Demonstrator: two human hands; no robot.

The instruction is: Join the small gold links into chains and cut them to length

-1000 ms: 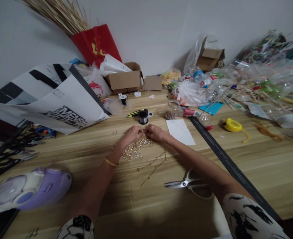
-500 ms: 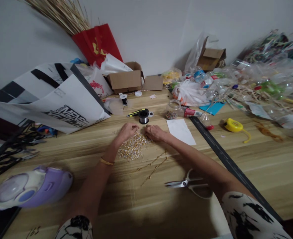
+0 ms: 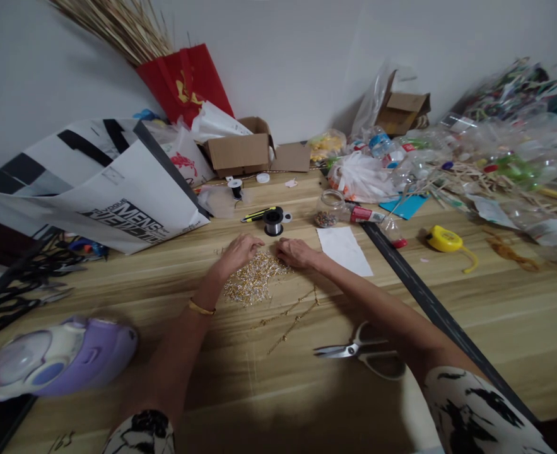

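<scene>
On the wood-grain counter (image 3: 269, 397), left hand (image 3: 240, 252) and right hand (image 3: 296, 253), narrowly separated, border the bead pile (image 3: 250, 280); fingers' closure indiscernible; wire spool (image 3: 273, 228) just beyond.

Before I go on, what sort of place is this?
Probably a craft workspace: a pile of gold and silver bits, a silvery spool and white-handled scissors share one wooden table.
</scene>
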